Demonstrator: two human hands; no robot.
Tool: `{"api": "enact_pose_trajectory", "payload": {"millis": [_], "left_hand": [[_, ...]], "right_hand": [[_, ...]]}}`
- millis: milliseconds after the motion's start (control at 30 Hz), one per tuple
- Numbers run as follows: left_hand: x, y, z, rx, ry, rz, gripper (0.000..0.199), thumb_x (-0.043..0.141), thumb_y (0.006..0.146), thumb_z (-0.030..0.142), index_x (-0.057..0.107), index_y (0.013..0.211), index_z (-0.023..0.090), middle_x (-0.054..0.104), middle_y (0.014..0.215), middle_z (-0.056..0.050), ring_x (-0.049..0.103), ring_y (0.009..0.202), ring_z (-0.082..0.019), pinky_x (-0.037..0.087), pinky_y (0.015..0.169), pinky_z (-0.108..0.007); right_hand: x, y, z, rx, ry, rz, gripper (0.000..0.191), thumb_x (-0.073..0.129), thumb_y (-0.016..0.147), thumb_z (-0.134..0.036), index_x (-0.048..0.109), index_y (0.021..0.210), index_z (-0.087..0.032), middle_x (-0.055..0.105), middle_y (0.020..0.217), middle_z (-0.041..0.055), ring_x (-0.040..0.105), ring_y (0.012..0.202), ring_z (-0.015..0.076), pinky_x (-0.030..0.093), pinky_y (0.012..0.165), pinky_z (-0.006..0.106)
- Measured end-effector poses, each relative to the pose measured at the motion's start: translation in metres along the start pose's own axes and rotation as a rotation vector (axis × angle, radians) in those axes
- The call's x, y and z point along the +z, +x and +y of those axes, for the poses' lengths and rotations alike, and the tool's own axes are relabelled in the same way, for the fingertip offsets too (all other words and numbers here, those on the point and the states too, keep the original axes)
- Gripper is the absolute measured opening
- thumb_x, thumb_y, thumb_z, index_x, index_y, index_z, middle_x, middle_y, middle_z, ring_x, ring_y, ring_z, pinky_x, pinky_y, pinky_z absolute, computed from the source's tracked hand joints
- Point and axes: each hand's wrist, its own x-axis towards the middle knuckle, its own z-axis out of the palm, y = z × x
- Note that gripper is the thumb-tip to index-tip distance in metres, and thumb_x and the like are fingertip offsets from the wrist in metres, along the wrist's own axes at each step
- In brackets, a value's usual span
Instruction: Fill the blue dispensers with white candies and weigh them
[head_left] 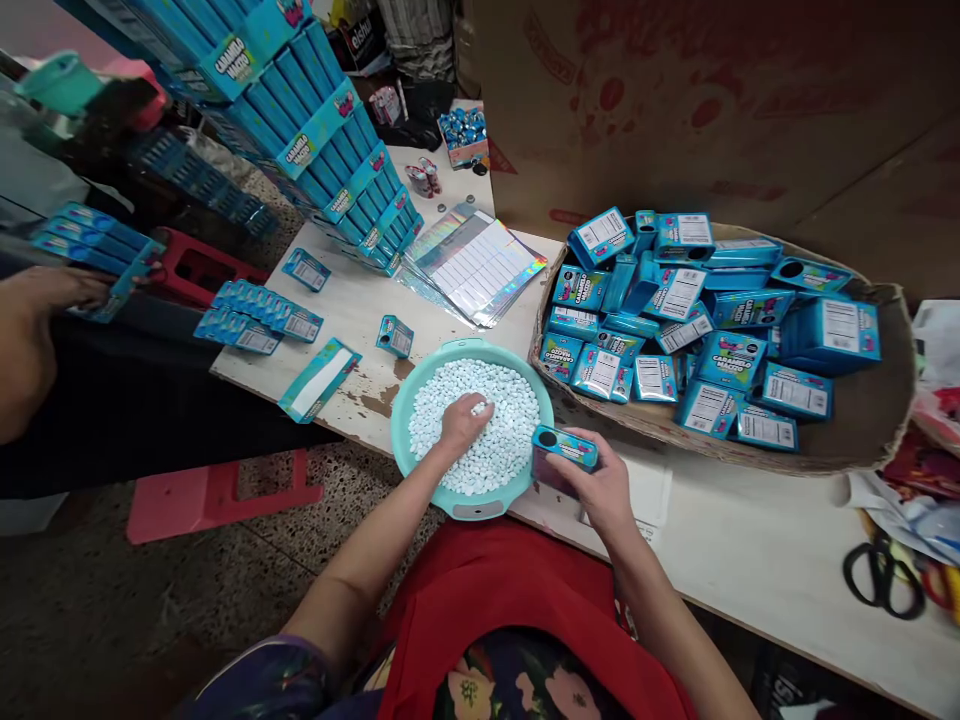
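Note:
A turquoise basin (399, 420) full of small white candies (487, 465) sits in front of me at the table's edge. My left hand (465, 420) is down on the candies, its fingers curled round a few of them. In my right hand (604, 485) is a small blue candy box (566, 447), gripped beside the basin's right rim. The box's top faces up and shows a dark round opening. Another blue box (395, 336) lies on the table just behind the basin.
A cardboard tray (862, 450) heaped with blue boxes stands right. Tall stacked display packs (322, 150), shiny sheets (480, 265) and a flat blue card strip (320, 380) lie left and behind. Black scissors (883, 580) rest far right. At left, a co-worker's hand (71, 290) holds a pack.

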Motion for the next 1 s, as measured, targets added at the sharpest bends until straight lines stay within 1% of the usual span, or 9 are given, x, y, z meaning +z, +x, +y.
{"api": "enact_pose_trajectory", "payload": {"millis": [67,133,200,333,433,533,667,833,1000], "left_hand": [[-0.005,-0.001,0.002,-0.062,-0.084,0.004,0.024,0.069,0.067,0.043,0.06,0.066,0.021,0.059,0.069,-0.001,0.057,0.069,-0.017,0.043,0.061,-0.026],[-0.011,-0.003,0.008,-0.134,-0.188,-0.014,0.032,0.063,0.072,0.05,0.056,0.067,0.02,0.054,0.062,0.0,0.05,0.052,-0.013,0.039,0.049,-0.025],[-0.019,-0.008,0.019,-0.189,-0.287,-0.044,0.035,0.058,0.074,0.054,0.053,0.071,0.019,0.053,0.062,0.001,0.044,0.044,-0.009,0.035,0.042,-0.023],[-0.033,-0.025,0.054,-0.279,-0.726,-0.128,0.031,0.065,0.07,0.046,0.051,0.077,0.019,0.055,0.066,0.002,0.046,0.043,-0.006,0.033,0.04,-0.018],[-0.034,-0.036,0.078,-0.237,-0.973,-0.108,0.028,0.067,0.069,0.04,0.052,0.078,0.019,0.059,0.071,0.001,0.057,0.052,-0.01,0.042,0.046,-0.019],[-0.027,-0.04,0.089,-0.202,-1.007,-0.005,0.025,0.066,0.07,0.038,0.052,0.077,0.018,0.06,0.074,0.001,0.064,0.062,-0.015,0.051,0.057,-0.026],[-0.021,-0.036,0.087,-0.128,-0.965,0.089,0.022,0.068,0.07,0.034,0.054,0.075,0.018,0.058,0.072,0.002,0.062,0.06,-0.014,0.05,0.058,-0.027],[-0.022,-0.031,0.083,-0.145,-0.86,0.112,0.027,0.069,0.072,0.039,0.055,0.069,0.017,0.057,0.063,0.002,0.059,0.057,-0.013,0.047,0.056,-0.024],[-0.021,-0.022,0.087,-0.117,-0.822,0.091,0.026,0.073,0.07,0.041,0.056,0.075,0.021,0.055,0.061,0.004,0.057,0.057,-0.014,0.045,0.053,-0.024]], "right_hand": [[0.012,0.005,-0.003,-0.083,-0.072,-0.038,0.046,0.078,0.064,-0.047,0.066,0.099,-0.02,0.069,0.087,0.004,0.063,0.078,0.0204,0.052,0.072,0.034],[0.023,0.01,-0.004,-0.174,-0.144,-0.058,0.044,0.077,0.066,-0.048,0.066,0.099,-0.021,0.067,0.092,0.0048,0.063,0.082,0.0212,0.051,0.075,0.035],[0.033,0.015,-0.006,-0.263,-0.211,-0.065,0.041,0.076,0.068,-0.046,0.066,0.099,-0.022,0.066,0.096,0.0051,0.063,0.087,0.022,0.05,0.078,0.035],[0.051,0.017,-0.01,-0.419,-0.347,-0.123,0.032,0.074,0.072,-0.037,0.064,0.099,-0.022,0.065,0.096,0.0055,0.062,0.093,0.024,0.048,0.081,0.036],[0.066,0.013,-0.01,-0.482,-0.428,-0.192,0.027,0.073,0.074,-0.032,0.064,0.098,-0.023,0.065,0.096,0.0062,0.061,0.093,0.0255,0.048,0.082,0.038],[0.078,0.011,-0.007,-0.509,-0.467,-0.231,0.027,0.072,0.076,-0.028,0.063,0.101,-0.023,0.065,0.098,0.0066,0.06,0.095,0.026,0.047,0.083,0.039],[0.083,0.01,-0.005,-0.519,-0.502,-0.227,0.032,0.075,0.072,-0.023,0.062,0.101,-0.022,0.065,0.099,0.0068,0.058,0.096,0.0259,0.046,0.084,0.038],[0.091,0.011,-0.002,-0.495,-0.54,-0.159,0.036,0.077,0.063,-0.015,0.063,0.095,-0.022,0.066,0.093,0.0042,0.06,0.089,0.0242,0.048,0.077,0.034],[0.105,0.023,0.001,-0.551,-0.529,-0.071,0.038,0.078,0.057,-0.014,0.064,0.091,-0.024,0.066,0.088,0.0018,0.062,0.083,0.0245,0.048,0.071,0.033]]}}
